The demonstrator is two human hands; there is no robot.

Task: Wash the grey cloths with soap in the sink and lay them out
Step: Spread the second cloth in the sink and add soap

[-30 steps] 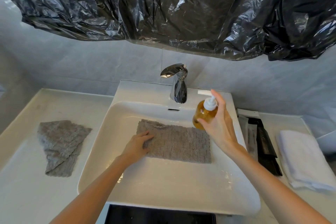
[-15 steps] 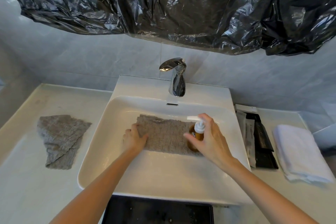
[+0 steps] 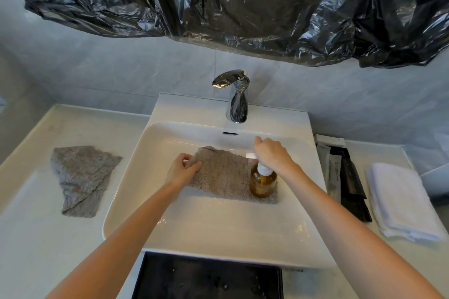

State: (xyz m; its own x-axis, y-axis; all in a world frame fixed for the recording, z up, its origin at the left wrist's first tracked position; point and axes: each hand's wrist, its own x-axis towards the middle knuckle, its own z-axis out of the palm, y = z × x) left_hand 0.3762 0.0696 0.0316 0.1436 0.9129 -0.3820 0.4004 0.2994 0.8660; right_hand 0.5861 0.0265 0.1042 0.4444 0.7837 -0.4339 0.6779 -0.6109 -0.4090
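Left hand (image 3: pixel 181 172) pinches cloth (image 3: pixel 226 175) edge; right hand (image 3: pixel 272 153) curls over soap bottle (image 3: pixel 262 182) pump.

No word, number or brand can be read anywhere. The flat packets (image 3: pixel 342 177) just right of the sink (image 3: pixel 194 111) carry a thin line of small print along their length, but it is too small and blurred to read.

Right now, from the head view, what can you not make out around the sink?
All in the head view.
Pump of the soap bottle: under the right hand; any soap flow unseen.
Drain of the sink: not visible, perhaps under the grey cloth.
Print on the black packets: too small.
Black object: cut by bottom edge.
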